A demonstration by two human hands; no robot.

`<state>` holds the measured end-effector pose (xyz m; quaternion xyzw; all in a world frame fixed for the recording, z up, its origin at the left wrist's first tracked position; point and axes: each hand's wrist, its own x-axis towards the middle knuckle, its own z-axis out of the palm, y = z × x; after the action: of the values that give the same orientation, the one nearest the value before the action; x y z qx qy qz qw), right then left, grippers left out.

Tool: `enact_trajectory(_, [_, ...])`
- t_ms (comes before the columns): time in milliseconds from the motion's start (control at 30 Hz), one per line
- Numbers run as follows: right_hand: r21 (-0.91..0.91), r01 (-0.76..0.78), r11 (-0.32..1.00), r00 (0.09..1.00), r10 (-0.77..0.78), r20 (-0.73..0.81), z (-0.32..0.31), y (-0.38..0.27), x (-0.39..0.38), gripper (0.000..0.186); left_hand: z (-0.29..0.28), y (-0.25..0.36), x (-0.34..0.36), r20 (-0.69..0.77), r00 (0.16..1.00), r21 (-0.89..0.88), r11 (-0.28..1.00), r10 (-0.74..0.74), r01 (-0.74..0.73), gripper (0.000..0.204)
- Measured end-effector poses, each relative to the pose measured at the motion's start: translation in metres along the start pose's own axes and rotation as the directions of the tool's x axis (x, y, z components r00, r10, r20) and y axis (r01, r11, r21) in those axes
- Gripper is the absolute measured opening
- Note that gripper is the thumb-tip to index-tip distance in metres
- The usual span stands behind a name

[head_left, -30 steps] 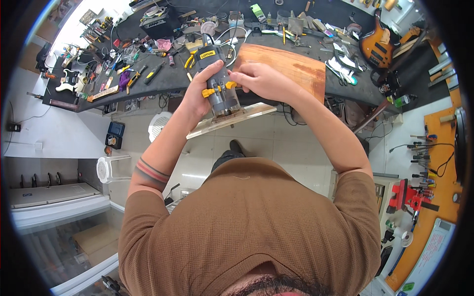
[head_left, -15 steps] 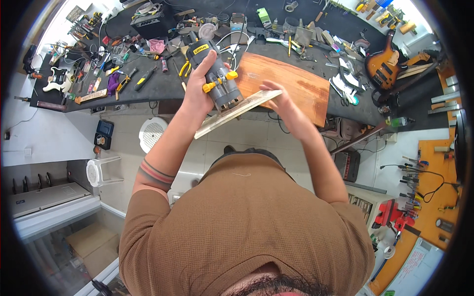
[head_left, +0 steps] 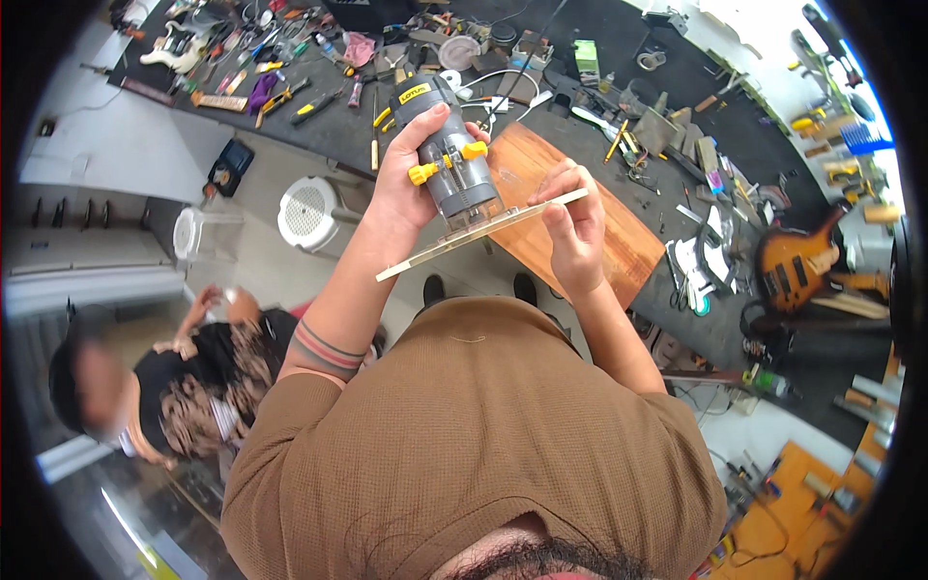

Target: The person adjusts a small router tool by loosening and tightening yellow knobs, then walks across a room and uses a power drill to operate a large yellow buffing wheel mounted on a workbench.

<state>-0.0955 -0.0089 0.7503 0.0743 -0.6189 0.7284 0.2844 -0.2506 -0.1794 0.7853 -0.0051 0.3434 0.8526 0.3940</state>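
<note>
My left hand (head_left: 404, 184) is wrapped around the body of a grey and black trim router (head_left: 469, 182) with yellow knobs, held tilted above the bench's near edge. Fixed or pressed against the router's base is a long, thin, pale board (head_left: 430, 255), seen nearly edge-on. The board's right end sits between the thumb and fingers of my right hand (head_left: 578, 237). Beneath that hand, a reddish-brown wooden panel (head_left: 623, 253) lies on the bench and overhangs its near edge. The underside of the thin board is hidden.
The dark bench (head_left: 319, 135) carries scattered hand tools, pliers and cables. A sunburst electric guitar (head_left: 797, 269) lies at the right, near white cut-out templates (head_left: 701, 253). A white round stool (head_left: 307, 213) stands left of me. Another person (head_left: 208, 387) is at the lower left.
My right hand has closed its fingers on the board's end, where it was only touching the edge with fingers loose. The view has turned, and another person shows at the lower left.
</note>
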Motion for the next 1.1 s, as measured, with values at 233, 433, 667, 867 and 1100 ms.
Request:
enact_trajectory(233, [-0.006, 0.010, 1.000, 0.999, -0.009, 0.048, -0.060, 0.004, 0.010, 0.027, 0.027, -0.044, 0.019, -0.145, 0.988, -0.049, 0.997, 0.049, -0.057, 0.049])
enact_trajectory(433, [0.163, -0.095, 0.982, 0.995, 0.091, 0.030, -0.085, 0.009, 0.016, 0.028, 0.046, -0.058, 0.028, -0.168, 0.975, 0.050, 0.989, 0.146, -0.140, 0.049])
enact_trajectory(667, [-0.017, 0.038, 0.999, 0.997, -0.036, 0.071, -0.089, 0.002, 0.016, 0.032, 0.038, -0.058, 0.026, -0.124, 0.990, 0.003, 0.998, 0.069, -0.070, 0.059])
enact_trajectory(867, [0.204, -0.039, 0.978, 0.999, 0.039, 0.004, -0.080, -0.001, 0.016, 0.032, 0.023, -0.067, 0.019, 0.086, 0.976, -0.028, 0.979, 0.202, -0.201, 0.080])
enact_trajectory(1100, [0.142, 0.029, 0.989, 0.999, -0.032, 0.017, -0.062, -0.010, 0.017, 0.036, 0.049, -0.054, -0.007, 0.009, 0.965, 0.011, 0.965, 0.262, -0.262, 0.070])
